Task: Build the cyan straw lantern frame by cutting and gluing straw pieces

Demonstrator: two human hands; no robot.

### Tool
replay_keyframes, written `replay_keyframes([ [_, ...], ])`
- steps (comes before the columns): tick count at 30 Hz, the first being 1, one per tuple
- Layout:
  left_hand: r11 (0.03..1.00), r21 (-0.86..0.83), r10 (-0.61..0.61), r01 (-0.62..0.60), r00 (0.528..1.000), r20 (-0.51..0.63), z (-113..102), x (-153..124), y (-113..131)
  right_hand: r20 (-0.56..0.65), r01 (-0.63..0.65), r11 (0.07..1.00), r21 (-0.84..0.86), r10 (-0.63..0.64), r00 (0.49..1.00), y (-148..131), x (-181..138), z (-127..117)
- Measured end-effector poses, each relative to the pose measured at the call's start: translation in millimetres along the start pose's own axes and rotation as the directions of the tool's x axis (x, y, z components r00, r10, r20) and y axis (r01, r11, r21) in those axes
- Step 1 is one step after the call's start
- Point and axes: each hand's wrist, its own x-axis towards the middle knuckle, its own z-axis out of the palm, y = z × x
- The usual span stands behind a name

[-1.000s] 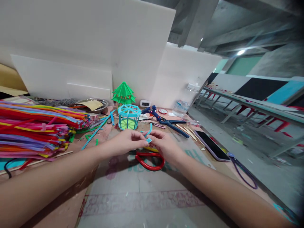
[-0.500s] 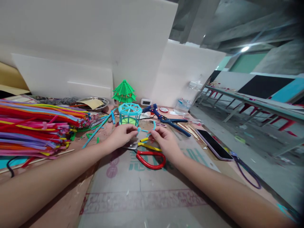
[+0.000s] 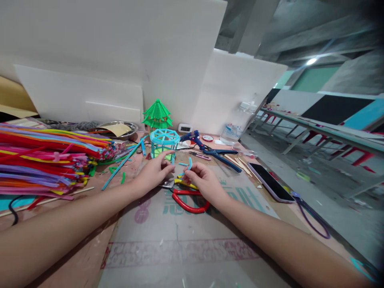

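Observation:
My right hand (image 3: 204, 178) pinches a short bent light-blue pipe cleaner (image 3: 190, 163) between thumb and fingertips. At my left hand (image 3: 157, 172) the thumb and index finger close around a small blue piece of pipe cleaner (image 3: 173, 159), partly covered by the fingers. Just behind that hand stands an open blue frame (image 3: 165, 137) with a spoked top and a light-green base. Farther back is a small green tiered-roof pavilion (image 3: 158, 114). Under and between the hands lie red-handled scissors (image 3: 190, 209) and a yellow-handled tool (image 3: 184, 183), its head hidden.
Bundles of coloured pipe cleaners (image 3: 45, 160) fill the left side. Behind are a metal bowl (image 3: 132, 130), a glue gun (image 3: 196, 140) and a small white timer (image 3: 185, 128). Blue-handled pliers (image 3: 223, 159), wooden sticks (image 3: 241, 165) and a phone (image 3: 268, 182) lie at right.
My left index finger has lifted and spread farther from the thumb. My right hand has shifted slightly left and down with the bent blue pipe cleaner.

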Motion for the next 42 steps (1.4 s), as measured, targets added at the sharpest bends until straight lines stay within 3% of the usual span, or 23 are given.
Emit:
replay_keyframes([
  [4, 0.974, -0.192, -0.109, 0.117, 0.993, 0.055, 5, -2, 8, -0.033, 0.026, 0.999, -0.044, -0.027, 0.999, -2, 2, -3],
  [7, 0.965, -0.212, -0.131, 0.155, 0.984, 0.122, 11, -5, 8, -0.045, 0.020, 0.996, -0.085, -0.024, 0.999, -2, 2, -5],
  [11, 0.966, -0.211, -0.114, 0.148, 0.979, 0.168, 16, -7, 3, -0.038, -0.003, 0.990, -0.141, -0.003, 0.999, -1, 3, -5],
  [16, 0.951, -0.266, -0.111, 0.160, 0.976, 0.190, 16, -6, -1, -0.040, -0.041, 0.997, -0.072, 0.038, 0.998, 2, 5, -4],
  [24, 0.979, -0.175, -0.074, 0.103, 0.983, 0.167, 15, -8, 3, -0.072, -0.040, 0.989, -0.146, 0.030, 0.997, 1, 5, -4],
  [34, 0.978, -0.184, -0.066, 0.101, 0.980, 0.190, 15, -7, -1, -0.030, -0.037, 0.997, -0.075, 0.035, 0.999, -2, 3, -3],
  [42, 0.976, -0.215, 0.008, 0.035, 0.980, 0.199, 14, -4, -1, -0.088, -0.085, 0.993, 0.077, 0.091, 0.992, 2, 7, -6],
])
